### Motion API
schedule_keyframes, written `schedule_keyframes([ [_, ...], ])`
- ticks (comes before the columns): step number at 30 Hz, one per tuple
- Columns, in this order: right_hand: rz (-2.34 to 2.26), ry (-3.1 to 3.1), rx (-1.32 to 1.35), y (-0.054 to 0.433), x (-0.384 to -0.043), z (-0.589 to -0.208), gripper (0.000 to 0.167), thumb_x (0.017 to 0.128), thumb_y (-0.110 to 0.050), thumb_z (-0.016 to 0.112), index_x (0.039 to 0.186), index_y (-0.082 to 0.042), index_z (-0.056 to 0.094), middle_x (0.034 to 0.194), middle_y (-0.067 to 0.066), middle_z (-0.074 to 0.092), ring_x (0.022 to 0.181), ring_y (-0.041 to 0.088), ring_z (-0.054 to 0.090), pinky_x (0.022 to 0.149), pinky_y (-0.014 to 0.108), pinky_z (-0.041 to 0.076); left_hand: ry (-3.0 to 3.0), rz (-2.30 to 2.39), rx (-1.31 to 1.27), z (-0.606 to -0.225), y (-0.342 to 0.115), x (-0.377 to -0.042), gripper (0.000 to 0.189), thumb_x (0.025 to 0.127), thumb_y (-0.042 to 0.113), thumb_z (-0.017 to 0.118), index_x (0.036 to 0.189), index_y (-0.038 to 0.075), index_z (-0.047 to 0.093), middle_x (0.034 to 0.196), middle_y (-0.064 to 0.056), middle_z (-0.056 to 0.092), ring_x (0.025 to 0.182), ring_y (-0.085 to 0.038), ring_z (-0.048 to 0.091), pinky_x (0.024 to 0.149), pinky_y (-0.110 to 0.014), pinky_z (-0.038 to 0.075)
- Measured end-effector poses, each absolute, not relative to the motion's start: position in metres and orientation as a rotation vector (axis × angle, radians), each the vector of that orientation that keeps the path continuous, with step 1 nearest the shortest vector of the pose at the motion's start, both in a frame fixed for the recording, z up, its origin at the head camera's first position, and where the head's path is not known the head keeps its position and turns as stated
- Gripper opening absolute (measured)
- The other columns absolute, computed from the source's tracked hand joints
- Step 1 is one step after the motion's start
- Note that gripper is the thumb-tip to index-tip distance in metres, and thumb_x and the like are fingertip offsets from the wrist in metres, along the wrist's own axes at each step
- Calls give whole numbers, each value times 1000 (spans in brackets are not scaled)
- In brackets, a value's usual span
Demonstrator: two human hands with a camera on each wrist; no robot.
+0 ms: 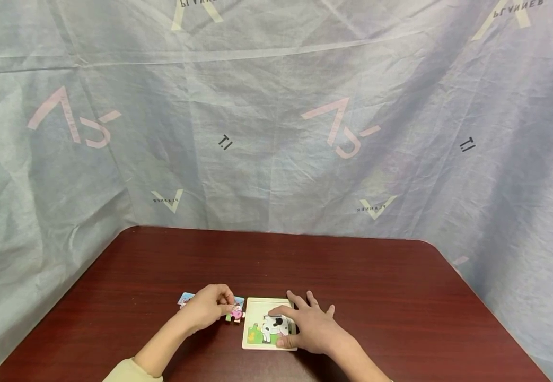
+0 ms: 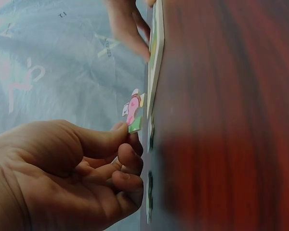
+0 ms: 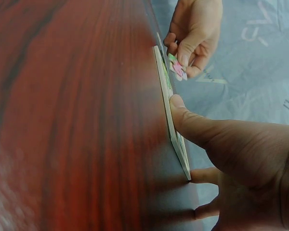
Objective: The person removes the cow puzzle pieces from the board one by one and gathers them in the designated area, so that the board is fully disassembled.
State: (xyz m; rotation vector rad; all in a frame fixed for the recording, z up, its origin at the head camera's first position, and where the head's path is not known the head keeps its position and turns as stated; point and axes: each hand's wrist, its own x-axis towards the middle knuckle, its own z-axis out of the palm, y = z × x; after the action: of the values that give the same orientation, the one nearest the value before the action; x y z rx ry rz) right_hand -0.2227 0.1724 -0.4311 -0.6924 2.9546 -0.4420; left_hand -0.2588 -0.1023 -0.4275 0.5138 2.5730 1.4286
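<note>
A dark red table (image 1: 376,286) bears a puzzle board (image 1: 256,310). The left hand (image 1: 207,309) pinches a pink-and-green puzzle piece (image 2: 133,111) beside the board; the right hand (image 1: 315,328) rests spread-fingered on the board.

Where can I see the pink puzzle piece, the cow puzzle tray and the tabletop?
Pink puzzle piece (image 2: 133,108): left wrist view, on its pink middle.
Cow puzzle tray (image 1: 258,309): head view, on its bare cream upper left part.
Tabletop (image 1: 376,289): head view, on bare brown surface.

Pale yellow left sleeve (image 1: 132,373), bare fingers (image 2: 128,182)
</note>
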Motion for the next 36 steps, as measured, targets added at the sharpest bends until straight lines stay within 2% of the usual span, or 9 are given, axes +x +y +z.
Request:
schedule_keyframes([
  [18,-461,2937,-694,173,-222,-431,57,82,-53,76,135,-41,58,158,14,36,138,60,29,82,90,23,2572,1459,417,-431,-151,-259,9,92,-5,66,90,0,59,72,-5,51,61,-17,46,53,-24,36],
  [36,-468,2914,-679,174,-222,-431,58,83,-53,74,136,-42,56,159,13,34,139,59,28,82,91,22,2609,1413,314,-433,-191,-256,6,93,-3,66,96,-1,61,77,-6,54,68,-20,49,58,-28,41],
])
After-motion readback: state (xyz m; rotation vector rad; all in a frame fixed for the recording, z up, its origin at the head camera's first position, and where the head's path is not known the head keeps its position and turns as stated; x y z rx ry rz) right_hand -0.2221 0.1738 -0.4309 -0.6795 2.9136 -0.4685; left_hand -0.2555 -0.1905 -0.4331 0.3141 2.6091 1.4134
